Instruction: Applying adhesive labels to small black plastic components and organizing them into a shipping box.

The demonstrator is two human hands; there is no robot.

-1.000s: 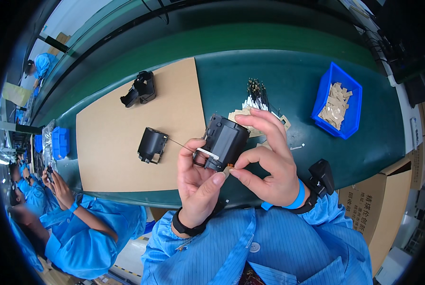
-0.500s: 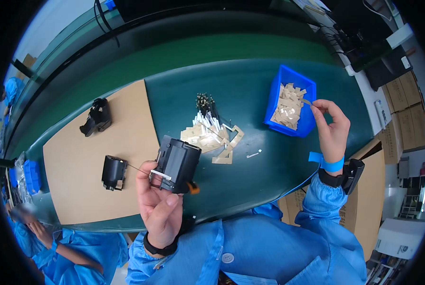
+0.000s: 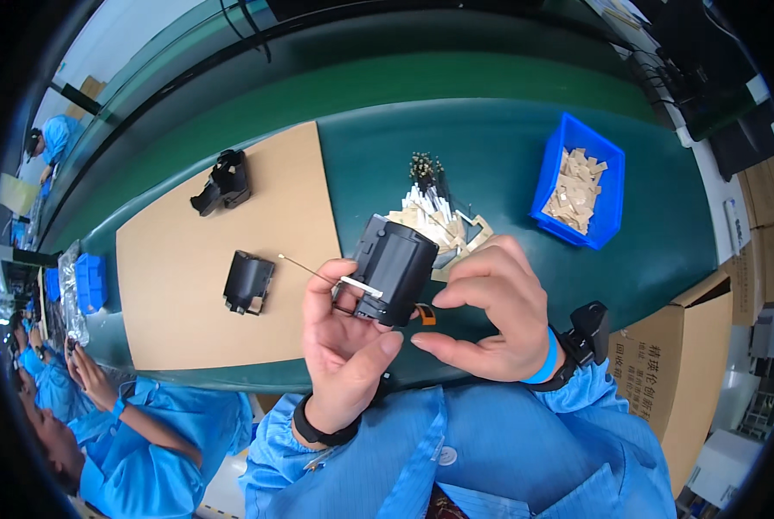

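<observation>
My left hand is closed round a black plastic housing, held tilted above the table. A white strip lies across the housing's lower side, and a thin cable runs from it out past my fingers to the left. An orange tab sticks out at the housing's lower right. Just right of that tab, my right hand has thumb and fingers apart, with nothing visible between them. Behind the housing lies a pile of white strips with black cables and tan frame-shaped pieces, partly hidden.
A blue bin of tan paper pieces stands at the right on the green table. Two more black plastic parts rest on a cardboard sheet. A co-worker's hand is at the left; a carton stands at lower right.
My right hand has come left from the blue bin to beside the housing, its pinch opened; the tan piece it held no longer shows. My view has shifted left.
</observation>
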